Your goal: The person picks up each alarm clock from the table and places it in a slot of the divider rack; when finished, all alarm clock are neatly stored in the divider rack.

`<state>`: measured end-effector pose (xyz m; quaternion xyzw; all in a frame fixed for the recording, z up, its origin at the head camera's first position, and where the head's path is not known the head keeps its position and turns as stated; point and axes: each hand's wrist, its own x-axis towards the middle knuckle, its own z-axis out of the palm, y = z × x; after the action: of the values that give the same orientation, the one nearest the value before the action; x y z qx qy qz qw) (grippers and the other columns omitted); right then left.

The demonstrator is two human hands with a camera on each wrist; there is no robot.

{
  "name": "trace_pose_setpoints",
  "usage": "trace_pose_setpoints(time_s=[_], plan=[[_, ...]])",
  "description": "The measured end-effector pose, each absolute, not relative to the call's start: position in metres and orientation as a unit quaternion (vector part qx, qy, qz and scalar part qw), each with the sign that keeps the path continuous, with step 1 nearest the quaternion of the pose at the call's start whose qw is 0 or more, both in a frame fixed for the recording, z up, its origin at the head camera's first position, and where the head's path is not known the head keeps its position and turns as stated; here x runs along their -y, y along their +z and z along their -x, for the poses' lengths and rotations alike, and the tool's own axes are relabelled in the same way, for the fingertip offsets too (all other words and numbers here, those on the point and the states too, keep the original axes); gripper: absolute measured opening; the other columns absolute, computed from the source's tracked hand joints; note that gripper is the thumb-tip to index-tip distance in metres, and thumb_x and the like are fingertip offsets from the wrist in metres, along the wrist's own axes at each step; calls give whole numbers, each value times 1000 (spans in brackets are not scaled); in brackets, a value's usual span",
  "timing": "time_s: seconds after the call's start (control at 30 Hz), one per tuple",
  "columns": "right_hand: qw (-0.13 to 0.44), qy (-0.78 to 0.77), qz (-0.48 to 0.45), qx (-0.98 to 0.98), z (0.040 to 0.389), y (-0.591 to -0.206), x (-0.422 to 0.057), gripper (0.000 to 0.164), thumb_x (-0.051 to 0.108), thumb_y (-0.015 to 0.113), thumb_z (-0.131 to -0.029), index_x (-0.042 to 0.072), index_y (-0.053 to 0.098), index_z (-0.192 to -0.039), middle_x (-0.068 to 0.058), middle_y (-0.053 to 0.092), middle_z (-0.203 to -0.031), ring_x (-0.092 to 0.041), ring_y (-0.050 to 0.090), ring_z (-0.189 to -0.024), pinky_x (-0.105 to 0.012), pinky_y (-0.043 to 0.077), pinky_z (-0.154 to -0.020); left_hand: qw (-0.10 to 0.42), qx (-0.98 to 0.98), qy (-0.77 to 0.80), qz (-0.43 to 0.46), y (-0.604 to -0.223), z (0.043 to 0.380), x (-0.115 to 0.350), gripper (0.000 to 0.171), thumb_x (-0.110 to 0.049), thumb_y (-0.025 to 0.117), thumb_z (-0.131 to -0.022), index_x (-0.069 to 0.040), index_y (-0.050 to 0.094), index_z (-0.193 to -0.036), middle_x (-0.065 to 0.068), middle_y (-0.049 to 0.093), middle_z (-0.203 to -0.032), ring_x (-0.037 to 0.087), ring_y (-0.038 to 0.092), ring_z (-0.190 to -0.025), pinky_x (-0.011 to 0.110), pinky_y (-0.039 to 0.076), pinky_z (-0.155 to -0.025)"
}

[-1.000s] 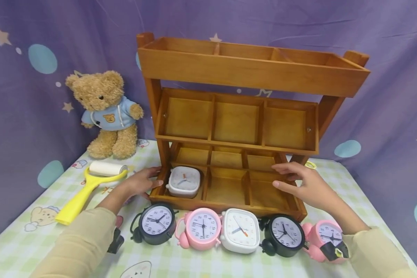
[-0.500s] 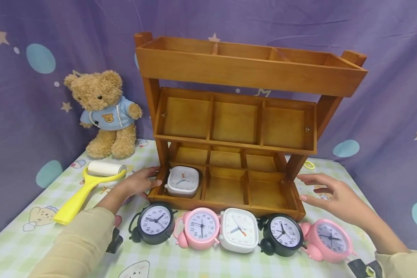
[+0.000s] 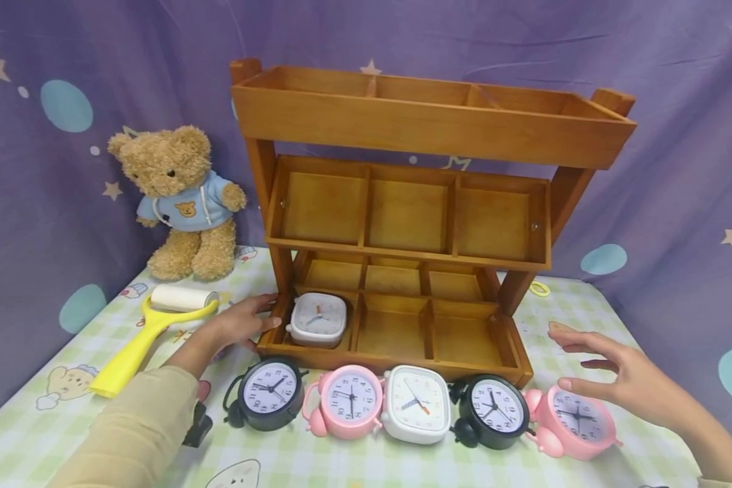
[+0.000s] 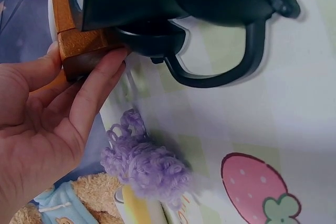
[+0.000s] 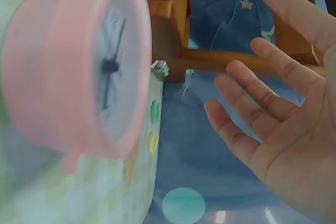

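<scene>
My left hand (image 3: 242, 324) holds the lower left end of a wooden rack (image 3: 427, 125); in the left wrist view the thumb and fingers pinch its corner (image 4: 84, 59). A white alarm clock (image 3: 318, 317) sits in the rack's bottom left compartment. Along the front stand a black clock (image 3: 271, 393), a pink clock (image 3: 350, 401), a white clock (image 3: 416, 404), another black clock (image 3: 493, 411) and another pink clock (image 3: 576, 420). Over that rightmost pink clock hovers my right hand (image 3: 631, 376), fingers spread and holding nothing; the right wrist view shows its bare palm (image 5: 299, 145).
A teddy bear (image 3: 186, 203) in a blue hoodie stands at the back left. Before it lies a yellow-handled roller (image 3: 140, 346). A purple fluffy thing (image 4: 149, 166) lies on the checked cloth (image 3: 299, 464) beside the left hand. Purple curtain (image 3: 677, 135) hangs behind.
My right hand has moved away from the rack's lower right compartments, rightward and toward me, to above the rightmost pink clock. My left hand stays on the rack.
</scene>
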<state>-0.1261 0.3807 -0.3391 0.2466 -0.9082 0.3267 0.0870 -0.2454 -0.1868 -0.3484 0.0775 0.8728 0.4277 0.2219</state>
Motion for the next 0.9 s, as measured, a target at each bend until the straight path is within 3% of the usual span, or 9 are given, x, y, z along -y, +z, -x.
trace_pose_setpoints(time_s=[0.2, 0.6, 0.8, 0.9], plan=[[77, 324, -231, 914, 117, -355, -397, 64, 4, 88, -75, 11, 63, -134, 24, 59, -132, 11, 53, -116, -9, 49, -85, 221, -874, 425, -76, -348, 244, 187, 67, -6, 51, -105, 14, 11, -156, 41, 17, -156, 58, 35, -137, 51, 63, -77], [18, 331, -234, 914, 103, -385, -422, 73, 3, 88, -74, 8, 58, -140, 25, 55, -137, 11, 50, -116, -19, 55, -78, 217, -873, 429, -82, -347, 243, 188, 67, -7, 51, -106, 14, 11, -156, 41, 18, -156, 58, 36, -136, 51, 62, -77], [-15, 332, -216, 918, 103, -394, -426, 76, 5, 89, -74, 16, 57, -142, 34, 49, -134, 11, 49, -111, -20, 55, -74, 214, -875, 426, -78, -349, 244, 188, 67, -8, 51, -106, 13, 12, -156, 41, 19, -156, 57, 37, -136, 50, 62, -78], [-48, 323, -178, 928, 102, -395, -427, 77, 12, 89, -75, 19, 55, -144, 30, 49, -136, 10, 48, -109, -23, 55, -74, 214, -874, 430, -79, -349, 243, 187, 67, -7, 51, -105, 14, 13, -156, 41, 19, -156, 57, 37, -136, 51, 62, -78]])
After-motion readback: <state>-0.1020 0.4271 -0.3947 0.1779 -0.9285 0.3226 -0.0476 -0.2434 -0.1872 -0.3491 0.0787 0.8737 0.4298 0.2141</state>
